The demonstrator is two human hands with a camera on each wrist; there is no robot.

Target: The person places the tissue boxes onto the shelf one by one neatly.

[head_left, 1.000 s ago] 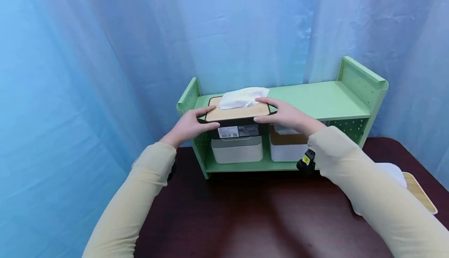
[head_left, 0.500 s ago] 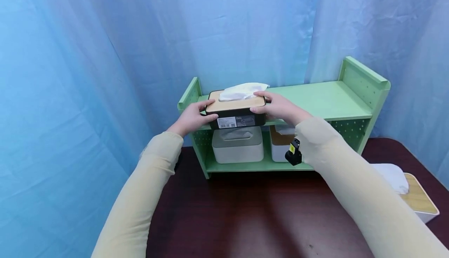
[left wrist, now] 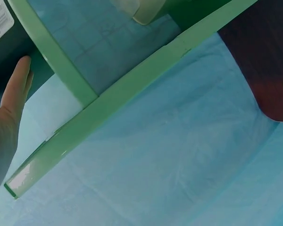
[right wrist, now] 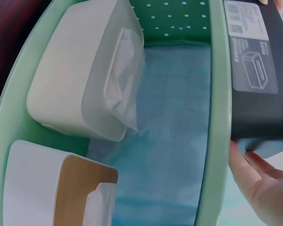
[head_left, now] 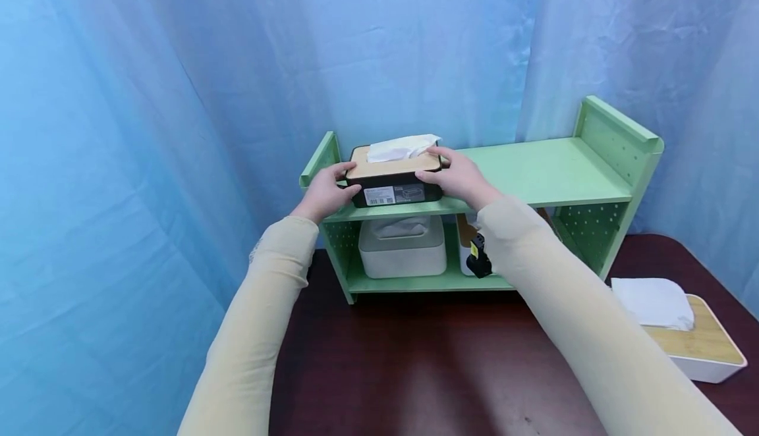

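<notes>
"What did the two hands have hold of?"

"One black tissue box (head_left: 394, 174) with a pale wooden lid. The left hand (head_left: 325, 192) gripped its left end, thumb against the front. The right hand (head_left: 459, 176) gripped the other end, its thumb also on the front and a finger up by the white tissue (head_left: 402, 149)."

"And where was the box?"

"At the left part of the green shelf's upper board (head_left: 534, 167), near the left side panel (head_left: 320, 159). Its front, with a printed label (head_left: 379, 196), faced the person. I couldn't tell whether the board bore its weight or whether it was held just above."

"What stood underneath?"

"Two more on the lower board (head_left: 409, 284): a whitish box with a grey lid (head_left: 403, 258), and beside it a white box with a brown lid (right wrist: 33, 183). The right sleeve (head_left: 563, 291) partly covered that second one in the head view."

"Anything on the table (head_left: 379, 363)?"

"A white box with a wooden lid (head_left: 702, 337) sat off to the right, tissue spread over its top. A blue curtain (head_left: 379, 47) hung behind the shelf."
</notes>
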